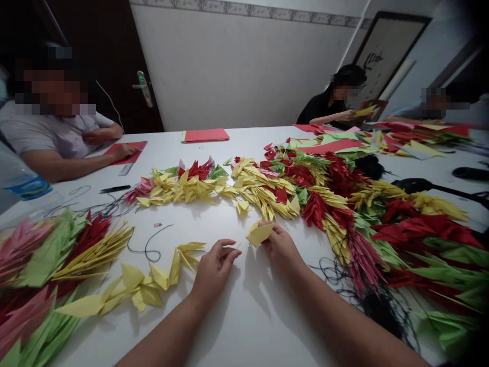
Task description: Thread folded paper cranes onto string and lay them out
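Observation:
My right hand (pixel 281 247) pinches a folded yellow paper piece (pixel 260 233) just above the white table (pixel 244 316). My left hand (pixel 214 267) is closed in a pinch on a thin needle (pixel 237 246) whose tip points toward that piece. To the left of my left hand lies a short string of yellow folded paper pieces (pixel 145 283), joined by dark thread (pixel 151 244). A long band of yellow, red and green folded pieces (pixel 244 186) runs across the table beyond both hands.
Heaps of red, green and yellow folded paper (pixel 401 229) fill the right side, with tangled black thread (pixel 378 300). More pink and green pieces (pixel 42 265) lie at left. A person (pixel 57 132) sits at far left, two others at far right. A red paper stack (pixel 206 135) lies at the back.

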`<state>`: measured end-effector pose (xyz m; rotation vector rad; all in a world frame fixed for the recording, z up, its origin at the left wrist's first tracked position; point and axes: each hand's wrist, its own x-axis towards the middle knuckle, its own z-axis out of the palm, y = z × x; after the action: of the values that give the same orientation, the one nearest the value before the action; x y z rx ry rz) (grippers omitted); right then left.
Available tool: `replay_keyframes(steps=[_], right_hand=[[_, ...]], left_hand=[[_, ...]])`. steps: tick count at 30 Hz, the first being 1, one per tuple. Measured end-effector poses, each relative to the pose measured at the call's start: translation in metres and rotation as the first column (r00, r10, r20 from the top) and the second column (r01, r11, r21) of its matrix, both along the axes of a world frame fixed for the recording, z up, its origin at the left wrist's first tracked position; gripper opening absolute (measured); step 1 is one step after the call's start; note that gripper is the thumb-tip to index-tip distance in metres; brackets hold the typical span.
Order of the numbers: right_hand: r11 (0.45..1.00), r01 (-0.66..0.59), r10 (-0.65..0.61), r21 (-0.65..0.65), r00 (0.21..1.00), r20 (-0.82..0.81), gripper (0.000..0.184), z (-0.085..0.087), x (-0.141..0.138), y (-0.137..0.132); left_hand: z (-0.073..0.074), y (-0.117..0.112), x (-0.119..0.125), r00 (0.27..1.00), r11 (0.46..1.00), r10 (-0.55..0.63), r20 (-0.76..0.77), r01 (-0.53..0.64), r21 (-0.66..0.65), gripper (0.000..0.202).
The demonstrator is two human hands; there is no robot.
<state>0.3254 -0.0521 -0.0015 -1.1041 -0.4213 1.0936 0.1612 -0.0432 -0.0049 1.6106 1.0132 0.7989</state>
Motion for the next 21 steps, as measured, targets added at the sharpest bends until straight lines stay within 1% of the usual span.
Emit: replay_keyframes(steps=[3, 6, 10, 13, 17, 21], right_hand=[[1.0, -0.026, 0.026, 0.009, 0.997, -0.074, 0.025, 0.001, -0.005, -0.003], [0.999, -0.046, 0.045, -0.007, 0.993, -0.113, 0.024, 0.003, -0.007, -0.004], [0.999, -0.03, 0.021, -0.04, 0.979, -0.204, 0.023, 0.007, -0.01, -0.005], [0.997, -0.053, 0.039, -0.05, 0.965, -0.259, 0.024, 0.009, -0.013, -0.007], [0.996, -0.081, 0.064, -0.045, 0.953, -0.297, 0.029, 0.009, -0.017, -0.009], [0.996, -0.09, 0.08, -0.018, 0.952, -0.297, 0.031, 0.007, -0.017, -0.009]], left_hand=[[0.001, -0.001, 0.0, 0.999, 0.999, -0.025, 0.033, 0.026, -0.039, 0.028], [0.003, -0.003, 0.001, 0.998, 0.998, -0.039, 0.049, 0.041, -0.042, 0.025], [0.003, -0.002, 0.003, 0.997, 0.998, 0.004, 0.078, 0.001, -0.063, 0.022], [0.003, -0.001, 0.003, 0.991, 0.995, 0.04, 0.126, -0.027, -0.101, 0.022], [0.005, 0.0, 0.003, 0.987, 0.99, 0.059, 0.149, -0.039, -0.133, 0.023], [0.007, 0.0, 0.004, 0.984, 0.987, 0.071, 0.165, -0.044, -0.157, 0.023]])
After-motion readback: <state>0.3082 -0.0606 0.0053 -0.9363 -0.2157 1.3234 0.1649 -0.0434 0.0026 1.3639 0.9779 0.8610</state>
